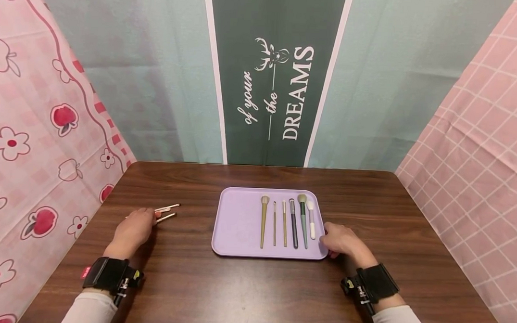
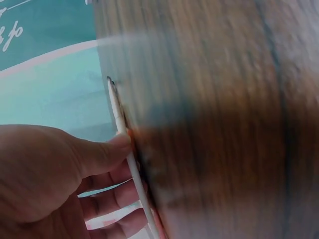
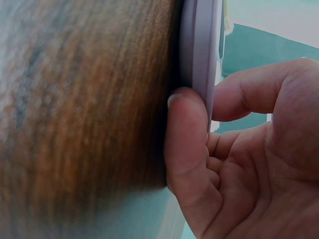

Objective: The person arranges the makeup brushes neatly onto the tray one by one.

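At the left of the table, my left hand (image 1: 135,227) pinches a thin pale brush (image 2: 115,104) between thumb and fingers, its small dark tip pointing away. In the head view another slim brush (image 1: 166,217) pokes out beside the fingers, with a small orange piece (image 1: 158,214) by the fingertips; how many are held is hidden. My right hand (image 1: 341,239) grips the right edge of a lilac tray (image 1: 237,221), thumb over the rim and fingers below it. Several makeup brushes lie side by side on the tray, among them a wide-headed one (image 1: 263,222) and a green one (image 1: 303,221).
The brown wooden table (image 1: 244,296) extends around the tray. A green and teal printed cloth (image 1: 175,81) hangs behind it, and pink patterned cloths hang at the left and right sides. Both wrists carry strapped black cameras.
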{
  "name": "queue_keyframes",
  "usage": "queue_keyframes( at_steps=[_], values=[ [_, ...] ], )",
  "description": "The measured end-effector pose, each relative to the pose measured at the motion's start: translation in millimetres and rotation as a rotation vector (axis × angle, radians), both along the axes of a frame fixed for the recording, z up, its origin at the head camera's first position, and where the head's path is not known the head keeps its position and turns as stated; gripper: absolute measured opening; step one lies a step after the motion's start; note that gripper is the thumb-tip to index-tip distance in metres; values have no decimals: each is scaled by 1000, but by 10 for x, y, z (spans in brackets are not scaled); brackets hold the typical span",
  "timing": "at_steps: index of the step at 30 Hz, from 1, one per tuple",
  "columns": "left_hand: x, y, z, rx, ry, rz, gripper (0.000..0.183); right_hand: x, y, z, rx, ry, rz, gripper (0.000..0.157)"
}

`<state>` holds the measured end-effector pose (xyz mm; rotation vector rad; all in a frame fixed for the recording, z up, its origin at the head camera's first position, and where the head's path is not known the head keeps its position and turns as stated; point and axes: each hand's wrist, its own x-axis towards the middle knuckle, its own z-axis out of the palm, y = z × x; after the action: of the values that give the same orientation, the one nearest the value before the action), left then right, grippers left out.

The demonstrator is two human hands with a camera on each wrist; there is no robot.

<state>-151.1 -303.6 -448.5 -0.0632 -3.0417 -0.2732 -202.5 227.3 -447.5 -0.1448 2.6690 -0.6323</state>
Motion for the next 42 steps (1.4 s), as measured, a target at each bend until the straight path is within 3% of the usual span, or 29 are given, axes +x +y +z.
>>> queue_keyframes(
  at_steps=[19, 26, 33, 42],
  values=[
    [16, 265, 195, 32, 36, 113, 20, -6, 7, -4, -9, -2, -4, 12],
    [4, 376, 198, 65, 66, 95, 24, 3, 5, -8, -13, 1, 0, 11],
    [-10, 459, 191, 62, 163, 53, 28, 7, 9, -20, -6, 28, 5, 10],
    [-61, 645, 201, 72, 169, 78, 22, 3, 7, -4, -3, 26, 14, 11]
  ],
)
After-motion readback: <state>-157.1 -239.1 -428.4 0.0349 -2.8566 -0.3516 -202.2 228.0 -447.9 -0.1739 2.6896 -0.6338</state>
